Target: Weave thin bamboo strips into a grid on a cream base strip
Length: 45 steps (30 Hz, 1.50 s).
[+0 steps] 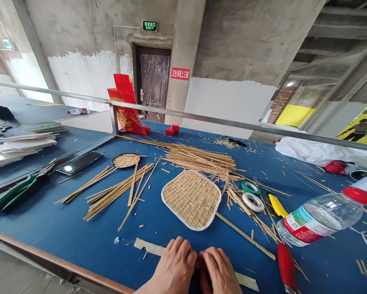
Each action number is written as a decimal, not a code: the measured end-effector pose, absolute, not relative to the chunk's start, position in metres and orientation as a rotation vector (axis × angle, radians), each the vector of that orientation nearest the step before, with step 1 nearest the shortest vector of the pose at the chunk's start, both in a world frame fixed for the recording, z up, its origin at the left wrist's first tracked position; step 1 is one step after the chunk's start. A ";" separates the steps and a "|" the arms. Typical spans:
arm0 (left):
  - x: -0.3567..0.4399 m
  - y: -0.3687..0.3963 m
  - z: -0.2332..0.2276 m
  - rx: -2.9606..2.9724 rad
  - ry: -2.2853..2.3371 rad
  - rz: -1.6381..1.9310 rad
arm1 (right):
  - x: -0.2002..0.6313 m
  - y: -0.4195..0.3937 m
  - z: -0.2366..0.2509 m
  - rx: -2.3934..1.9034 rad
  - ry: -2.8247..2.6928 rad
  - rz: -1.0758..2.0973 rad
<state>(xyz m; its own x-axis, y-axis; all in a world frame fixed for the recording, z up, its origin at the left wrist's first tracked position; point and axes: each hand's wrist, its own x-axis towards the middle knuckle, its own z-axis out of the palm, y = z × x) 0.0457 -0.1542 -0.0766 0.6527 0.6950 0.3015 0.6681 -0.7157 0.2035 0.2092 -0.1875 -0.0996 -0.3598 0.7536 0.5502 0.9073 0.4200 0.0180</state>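
The desk [48, 228] at the lower left of the frame is covered in matt blue cloth with a worn wooden edge. In the middle lies a fan [191, 199] of woven bamboo, rough, rimmed in smooth white binding. Dry bamboo strips [198, 157] are heaped above it. At right, a clear glossy plastic bottle [324, 214] with a paper label. A brushed metal rail [201, 118] crosses the frame.

A green sign [150, 26] above the door [153, 83], at 12 o'clock, reads "安全出口 EXIT". Beside the door, at 1 o'clock, a red sign [180, 73] on the pillar [183, 61] reads "卫生间请上三楼". The bottle label [304, 226] cannot be read.
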 end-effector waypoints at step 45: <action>0.036 -0.166 -0.051 2.650 1.160 0.614 | 0.190 -0.207 -0.060 -1.631 -2.103 -0.108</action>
<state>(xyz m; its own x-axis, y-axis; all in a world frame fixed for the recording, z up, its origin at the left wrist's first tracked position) 0.0360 -0.1663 -0.0515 0.6092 0.7353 0.2971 0.6591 -0.6778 0.3258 0.1896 -0.2070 -0.0598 -0.1800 0.8940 0.4103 0.9314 0.2890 -0.2212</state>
